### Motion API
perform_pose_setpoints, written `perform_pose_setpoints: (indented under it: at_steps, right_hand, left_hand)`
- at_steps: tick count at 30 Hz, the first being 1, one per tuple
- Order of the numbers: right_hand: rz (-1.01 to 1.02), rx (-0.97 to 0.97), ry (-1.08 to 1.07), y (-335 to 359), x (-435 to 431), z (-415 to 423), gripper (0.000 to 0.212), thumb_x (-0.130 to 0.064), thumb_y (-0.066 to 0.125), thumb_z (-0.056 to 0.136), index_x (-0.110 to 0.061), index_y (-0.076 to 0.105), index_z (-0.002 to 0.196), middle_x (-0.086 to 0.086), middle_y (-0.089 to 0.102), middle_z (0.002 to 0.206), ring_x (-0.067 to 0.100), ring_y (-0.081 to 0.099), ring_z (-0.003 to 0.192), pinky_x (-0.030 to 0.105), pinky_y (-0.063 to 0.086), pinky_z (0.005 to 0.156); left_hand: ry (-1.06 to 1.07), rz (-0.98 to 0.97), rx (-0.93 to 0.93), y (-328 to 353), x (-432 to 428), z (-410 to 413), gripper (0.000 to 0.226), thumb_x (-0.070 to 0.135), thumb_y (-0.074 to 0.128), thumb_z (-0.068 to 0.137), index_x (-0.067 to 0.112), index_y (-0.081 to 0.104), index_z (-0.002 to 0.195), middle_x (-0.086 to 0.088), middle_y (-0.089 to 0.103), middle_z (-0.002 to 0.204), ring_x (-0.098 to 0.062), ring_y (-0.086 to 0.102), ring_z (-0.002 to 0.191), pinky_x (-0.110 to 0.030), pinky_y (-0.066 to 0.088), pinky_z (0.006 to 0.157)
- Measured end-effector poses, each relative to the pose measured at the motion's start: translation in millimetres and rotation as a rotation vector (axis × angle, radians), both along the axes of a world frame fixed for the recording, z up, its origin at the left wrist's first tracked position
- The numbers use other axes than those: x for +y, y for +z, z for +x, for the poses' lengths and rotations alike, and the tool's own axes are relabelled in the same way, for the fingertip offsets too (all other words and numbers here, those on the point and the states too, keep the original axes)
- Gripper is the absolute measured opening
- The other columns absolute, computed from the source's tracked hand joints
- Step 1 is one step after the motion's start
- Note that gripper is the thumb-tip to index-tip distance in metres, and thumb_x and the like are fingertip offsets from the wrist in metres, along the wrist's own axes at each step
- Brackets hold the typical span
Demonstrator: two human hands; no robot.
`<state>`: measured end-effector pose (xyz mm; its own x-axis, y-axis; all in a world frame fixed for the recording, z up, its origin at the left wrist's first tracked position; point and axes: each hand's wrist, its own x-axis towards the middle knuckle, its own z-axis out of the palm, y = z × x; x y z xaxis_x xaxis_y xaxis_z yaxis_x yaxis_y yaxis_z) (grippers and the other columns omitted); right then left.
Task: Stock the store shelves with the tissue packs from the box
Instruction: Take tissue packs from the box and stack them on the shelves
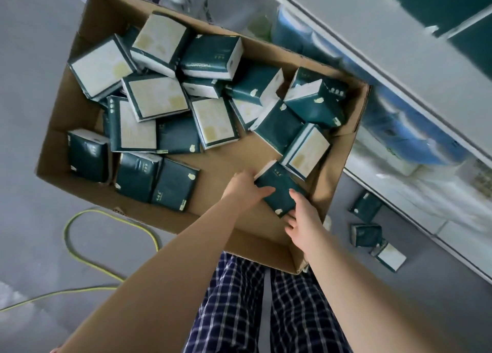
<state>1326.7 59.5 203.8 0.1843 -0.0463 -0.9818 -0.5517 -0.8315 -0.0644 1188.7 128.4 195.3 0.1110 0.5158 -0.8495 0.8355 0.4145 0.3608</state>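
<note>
A large open cardboard box [80, 118] stands on the grey floor with several dark green tissue packs lying loose in it. Near the box's right front corner, both hands hold one dark green tissue pack [279, 190]. My left hand [245, 190] grips its left edge with the thumb across the top. My right hand [303, 219] grips its near right end, fingers curled under it. White store shelves [399, 51] run along the right, with more dark green packs on the upper level.
Blue and white wrapped paper goods [394, 123] fill the lower shelf. Three tissue packs [366, 234] lie on the floor between box and shelf. A yellow-green cable [80, 256] loops on the floor at the left. My legs in checked trousers [266, 307] stand just before the box.
</note>
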Motion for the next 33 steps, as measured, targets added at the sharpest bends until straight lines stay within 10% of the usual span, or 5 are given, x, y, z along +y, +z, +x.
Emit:
perform_pose_setpoints:
  at_steps: [6, 11, 17, 26, 33]
  right_hand:
    - [0.042, 0.149, -0.04, 12, -9, 2, 0.059, -0.042, 0.061, 0.096, -0.012, 0.044, 0.144, 0.01, 0.061, 0.119, 0.027, 0.056, 0.12, 0.044, 0.036, 0.109]
    - [0.105, 0.265, -0.029, 44, -1, 0, 0.053, -0.042, 0.054, 0.1, -0.004, 0.05, 0.136, 0.012, 0.064, 0.111, 0.028, 0.061, 0.11, 0.043, 0.041, 0.105]
    - [0.15, 0.37, 0.197, 95, 20, -5, 0.063, -0.052, 0.057, 0.094, -0.004, 0.052, 0.135, 0.013, 0.063, 0.126, 0.027, 0.061, 0.115, 0.042, 0.05, 0.091]
    - [0.463, 0.223, 0.518, 210, 74, 10, 0.082, -0.055, 0.069, 0.072, -0.018, 0.047, 0.142, 0.001, 0.055, 0.135, 0.026, 0.059, 0.118, 0.042, 0.05, 0.101]
    - [0.651, 0.259, 0.812, 309, 117, -16, 0.067, -0.063, 0.082, 0.055, -0.03, 0.072, 0.112, -0.001, 0.059, 0.094, 0.016, 0.055, 0.087, 0.032, 0.047, 0.087]
  left_hand:
    - [0.018, 0.048, 0.094, 8, -1, -11, 0.066, 0.057, 0.072, 0.084, 0.026, 0.057, 0.14, -0.006, 0.045, 0.133, -0.025, 0.044, 0.127, -0.037, 0.043, 0.101]
    - [0.33, 0.075, -0.023, 37, 6, -15, 0.053, 0.043, 0.087, 0.074, 0.023, 0.052, 0.108, 0.009, 0.057, 0.102, -0.009, 0.056, 0.086, -0.023, 0.04, 0.061]
    - [0.686, 0.17, -0.126, 98, 21, -39, 0.056, 0.031, 0.09, 0.074, 0.023, 0.054, 0.116, 0.004, 0.065, 0.111, -0.009, 0.063, 0.088, -0.019, 0.044, 0.059]
    - [0.361, 0.27, -0.209, 246, 59, -87, 0.063, 0.03, 0.09, 0.074, 0.036, 0.046, 0.12, 0.007, 0.063, 0.106, -0.007, 0.063, 0.089, -0.02, 0.048, 0.062]
    - [0.11, 0.141, -0.271, 345, 97, -96, 0.073, 0.03, 0.091, 0.073, 0.029, 0.05, 0.133, -0.001, 0.061, 0.113, -0.013, 0.067, 0.08, -0.023, 0.059, 0.062]
